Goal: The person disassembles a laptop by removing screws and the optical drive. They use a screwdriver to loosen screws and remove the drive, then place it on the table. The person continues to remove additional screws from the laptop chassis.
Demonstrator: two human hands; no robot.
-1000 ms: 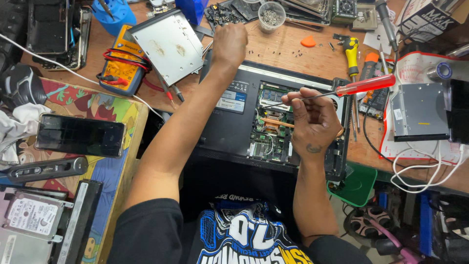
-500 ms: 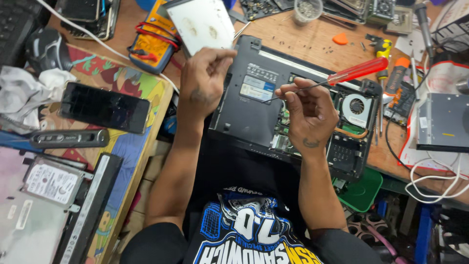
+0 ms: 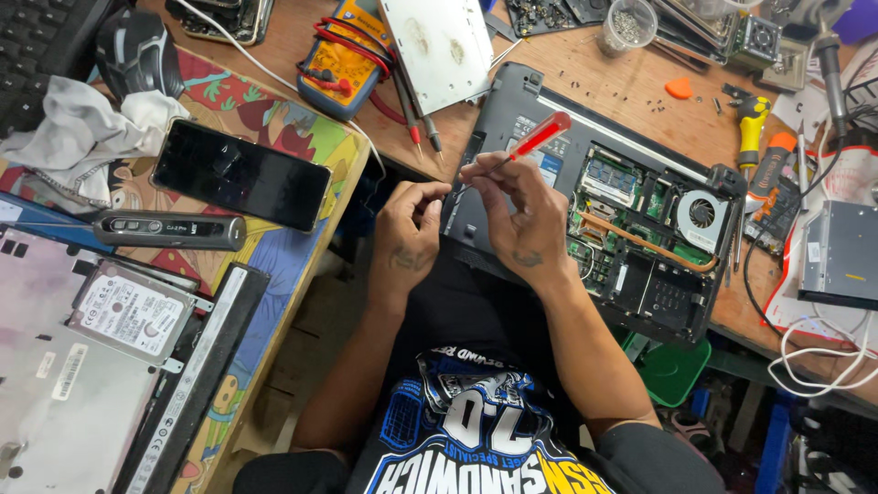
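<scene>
Both hands met mid-frame: right hand (image 3: 523,212) clamped a red-handled screwdriver (image 3: 526,146), left hand (image 3: 409,229) curled, touching the opened black laptop (image 3: 512,119).

One opened laptop (image 3: 604,210), one red-handled screwdriver (image 3: 540,135), one yellow-handled screwdriver (image 3: 750,123), one multimeter (image 3: 352,55), two probes (image 3: 416,114), one phone (image 3: 240,174), one hard drive (image 3: 128,316), one mouse (image 3: 137,50), one cloth (image 3: 78,137), one cup (image 3: 626,23) of screws, two hands: left (image 3: 407,233), right (image 3: 521,215).
</scene>
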